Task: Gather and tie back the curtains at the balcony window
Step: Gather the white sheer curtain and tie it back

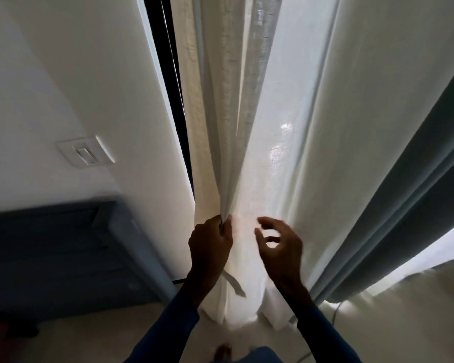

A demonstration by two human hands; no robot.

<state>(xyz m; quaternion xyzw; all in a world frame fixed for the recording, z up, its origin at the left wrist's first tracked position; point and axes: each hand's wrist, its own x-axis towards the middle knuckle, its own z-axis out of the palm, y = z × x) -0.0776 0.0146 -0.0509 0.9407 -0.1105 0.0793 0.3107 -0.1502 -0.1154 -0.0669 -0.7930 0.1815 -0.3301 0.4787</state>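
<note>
- Left hand (211, 241): grips a bunch of pleats of the white curtain (249, 142) between thumb and curled fingers, near the cloth's left edge.
- Right hand (279, 247): holds nothing. The fingers are loosely curved just in front of the flat part of the white curtain; contact with the cloth cannot be confirmed.
- Fabric strip (235, 282): hangs below the left hand, against the curtain. Whether it is a tie-back cannot be told.
- White curtain: hangs down to the floor (102, 339), bunched at the left beside the dark window frame (172, 82) and spread flat to the right.
- Grey curtain (409, 195): hangs to the right of the white one; neither hand touches it.
- Step in hand (judged): gathering. Use the left grip as the anchor. Sweep the right hand across the loose cloth toward it, stacking pleat on pleat at one height. Avoid pulling downward.
- Light switch (85, 153): carries no readable marking. No brand, label or writing is legible anywhere.
</note>
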